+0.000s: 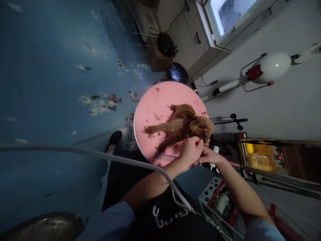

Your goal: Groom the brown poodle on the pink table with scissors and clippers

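A brown curly-haired dog [180,125] is on a round pink table [150,103], its head toward the table's right edge. My left hand [192,150] is closed right by the dog's muzzle; what its fingers hold, if anything, is hidden. Close against it, my right hand [208,155] has bent fingers, with a metal ring-shaped piece [201,163], perhaps a scissor handle, beside them. A comb [165,157] lies near the table's lower edge, below the dog's leg. Tufts of cut brown fur are scattered on the pink surface.
A grey hose [100,154] crosses in front of my left forearm. White and brown fur [102,104] litters the blue floor. A white bottle [215,152] stands beyond my right hand. On the right are a shelf [260,157] and a box of items [220,201].
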### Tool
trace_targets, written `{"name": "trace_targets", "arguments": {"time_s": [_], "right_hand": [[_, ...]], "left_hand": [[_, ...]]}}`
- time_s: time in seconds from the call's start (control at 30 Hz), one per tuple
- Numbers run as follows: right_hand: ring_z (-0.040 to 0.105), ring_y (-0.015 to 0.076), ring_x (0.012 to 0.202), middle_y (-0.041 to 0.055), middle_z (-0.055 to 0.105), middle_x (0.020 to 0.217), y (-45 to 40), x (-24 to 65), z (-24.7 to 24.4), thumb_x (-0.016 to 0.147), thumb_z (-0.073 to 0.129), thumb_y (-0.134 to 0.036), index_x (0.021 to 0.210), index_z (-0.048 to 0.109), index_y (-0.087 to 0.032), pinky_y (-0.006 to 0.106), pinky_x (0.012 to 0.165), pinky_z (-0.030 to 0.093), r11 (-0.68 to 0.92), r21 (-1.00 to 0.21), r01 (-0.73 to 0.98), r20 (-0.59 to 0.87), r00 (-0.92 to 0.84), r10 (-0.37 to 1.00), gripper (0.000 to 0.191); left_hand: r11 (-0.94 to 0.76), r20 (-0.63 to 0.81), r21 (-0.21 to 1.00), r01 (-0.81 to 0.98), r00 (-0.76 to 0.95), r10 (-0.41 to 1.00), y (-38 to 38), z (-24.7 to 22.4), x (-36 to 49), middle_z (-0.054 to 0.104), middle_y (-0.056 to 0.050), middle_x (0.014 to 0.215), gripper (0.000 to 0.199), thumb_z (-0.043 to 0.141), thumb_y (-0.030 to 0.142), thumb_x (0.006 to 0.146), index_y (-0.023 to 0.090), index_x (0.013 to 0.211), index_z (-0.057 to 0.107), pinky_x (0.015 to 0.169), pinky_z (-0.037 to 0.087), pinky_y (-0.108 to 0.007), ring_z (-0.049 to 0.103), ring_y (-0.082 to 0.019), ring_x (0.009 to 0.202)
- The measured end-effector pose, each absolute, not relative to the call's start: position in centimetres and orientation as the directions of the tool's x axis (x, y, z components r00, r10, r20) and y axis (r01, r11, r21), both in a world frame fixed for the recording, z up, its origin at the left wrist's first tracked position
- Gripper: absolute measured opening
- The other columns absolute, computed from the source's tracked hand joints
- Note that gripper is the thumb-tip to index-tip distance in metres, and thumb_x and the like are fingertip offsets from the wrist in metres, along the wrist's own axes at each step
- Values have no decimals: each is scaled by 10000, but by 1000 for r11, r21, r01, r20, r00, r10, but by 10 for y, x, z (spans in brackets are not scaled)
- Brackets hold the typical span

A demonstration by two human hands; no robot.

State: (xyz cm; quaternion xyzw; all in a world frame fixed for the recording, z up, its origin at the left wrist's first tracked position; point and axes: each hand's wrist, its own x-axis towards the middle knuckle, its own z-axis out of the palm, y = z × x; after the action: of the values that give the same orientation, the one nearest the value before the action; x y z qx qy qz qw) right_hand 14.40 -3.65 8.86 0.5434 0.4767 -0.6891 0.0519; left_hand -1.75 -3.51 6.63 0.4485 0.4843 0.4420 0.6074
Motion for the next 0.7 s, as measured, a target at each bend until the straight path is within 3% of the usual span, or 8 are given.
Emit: {"name": "trace_targets", "arguments": {"time_s": [0.13, 0.3, 0.7], "right_hand": [[579, 125, 619, 31, 658, 699, -47, 141, 88, 643, 793, -409, 795, 660, -119, 256, 632, 488, -545, -592, 594, -806, -437, 400, 354], [592, 136, 656, 25, 662, 730, -51, 140, 89, 649, 789, -421, 853, 660, -124, 273, 654, 500, -531, -636, 559, -769, -403, 497, 383], [601, 154, 679, 26, 669, 742, -55, 127, 89, 675, 766, -357, 815, 643, -130, 296, 677, 517, -484, -640, 597, -750, -348, 562, 293]], "left_hand": [[156, -149, 987, -41, 140, 979, -36, 65, -20, 576, -12, 549, 315, 488, 234, 830, 176, 521, 510, 514, 223, -280, 405, -106, 505], [127, -127, 992, 10, 157, 979, -36, 63, -20, 628, -29, 594, 293, 497, 226, 839, 176, 566, 590, 524, 237, -279, 439, -114, 512], [141, -150, 988, 62, 187, 971, -33, 61, -23, 629, -39, 586, 298, 494, 239, 840, 180, 563, 590, 523, 223, -296, 447, -127, 513]]}}
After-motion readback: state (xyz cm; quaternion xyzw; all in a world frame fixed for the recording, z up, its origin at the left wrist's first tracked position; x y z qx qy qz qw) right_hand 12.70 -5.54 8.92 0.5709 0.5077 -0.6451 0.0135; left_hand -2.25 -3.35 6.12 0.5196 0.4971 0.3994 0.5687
